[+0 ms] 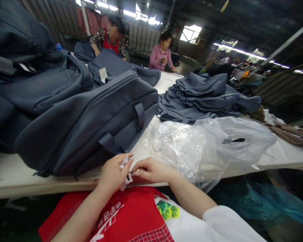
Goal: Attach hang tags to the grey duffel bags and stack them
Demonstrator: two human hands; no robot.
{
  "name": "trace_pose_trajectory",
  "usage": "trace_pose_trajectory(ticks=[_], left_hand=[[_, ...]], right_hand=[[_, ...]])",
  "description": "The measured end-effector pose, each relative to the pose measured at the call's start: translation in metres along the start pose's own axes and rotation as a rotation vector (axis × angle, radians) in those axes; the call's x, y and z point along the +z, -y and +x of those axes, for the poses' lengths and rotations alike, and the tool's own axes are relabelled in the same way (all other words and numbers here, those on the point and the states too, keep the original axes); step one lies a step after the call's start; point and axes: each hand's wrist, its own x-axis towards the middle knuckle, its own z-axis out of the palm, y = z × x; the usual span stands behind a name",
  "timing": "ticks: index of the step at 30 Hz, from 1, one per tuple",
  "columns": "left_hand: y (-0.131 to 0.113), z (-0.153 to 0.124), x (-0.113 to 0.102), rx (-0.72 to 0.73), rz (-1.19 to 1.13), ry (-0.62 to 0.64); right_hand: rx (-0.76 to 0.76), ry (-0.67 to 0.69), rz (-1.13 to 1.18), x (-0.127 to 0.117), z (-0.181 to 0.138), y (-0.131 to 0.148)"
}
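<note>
Close to the table's front edge, my left hand (113, 171) is closed on crumpled white slips (126, 183) that look like paper or thin plastic and stick out past its fingers. My right hand (153, 169) pinches at the same spot, thumb and forefinger together by a small dark bit beside the slips. What that bit is, I cannot make out. Just beyond both hands a dark blue bag (91, 124) lies on its side, with a long zipper and two short strap loops. Right of it is a heap of clear plastic bags (192, 144).
More dark blue bags (40, 87) are piled at the left. A stack of folded dark blue bags (202, 95) sits behind the plastic on the white table (288, 159). Brown items (290, 131) lie at far right. Two people (161, 53) work across the table.
</note>
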Motion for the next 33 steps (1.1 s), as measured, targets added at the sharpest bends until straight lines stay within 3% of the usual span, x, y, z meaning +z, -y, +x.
trace_pose_trajectory(ticks=[3, 7, 9, 12, 17, 20, 24, 26, 27, 28, 30, 33], left_hand=[[0.005, 0.000, -0.020, -0.138, -0.150, 0.151], [0.000, -0.008, -0.038, -0.157, -0.357, 0.354], [-0.003, -0.014, -0.041, -0.161, -0.492, 0.397], [-0.007, -0.021, -0.045, -0.184, -0.606, 0.450], [-0.014, -0.032, -0.065, -0.018, -0.449, 0.612], [-0.011, -0.045, -0.079, -0.026, -0.345, 0.466], [0.000, -0.066, -0.094, -0.120, -0.237, 0.035], [0.002, -0.075, -0.099, -0.155, -0.177, -0.187], [0.002, -0.078, -0.100, -0.159, -0.145, -0.291], [0.001, -0.080, -0.101, -0.149, -0.108, -0.382], [-0.002, -0.079, -0.102, -0.078, -0.023, -0.510], [-0.007, -0.066, -0.102, 0.117, 0.137, -0.599]], right_hand=[[0.064, 0.058, 0.216, -0.023, -0.004, -0.008], [0.101, 0.039, 0.628, -0.039, -0.001, -0.018], [0.113, -0.008, 0.817, -0.034, 0.006, -0.020], [0.123, -0.023, 0.919, -0.021, 0.020, -0.017], [0.092, -0.028, 0.961, -0.008, 0.045, -0.008], [-0.005, 0.010, 0.928, -0.002, 0.059, 0.006], [-0.228, 0.198, 0.795, 0.029, 0.076, 0.028], [-0.195, 0.267, 0.774, 0.053, 0.087, 0.031], [-0.135, 0.235, 0.762, 0.063, 0.093, 0.029], [-0.071, 0.141, 0.737, 0.072, 0.099, 0.024], [0.011, -0.195, 0.605, 0.080, 0.111, 0.014], [-0.088, -0.708, 0.412, 0.066, 0.125, 0.005]])
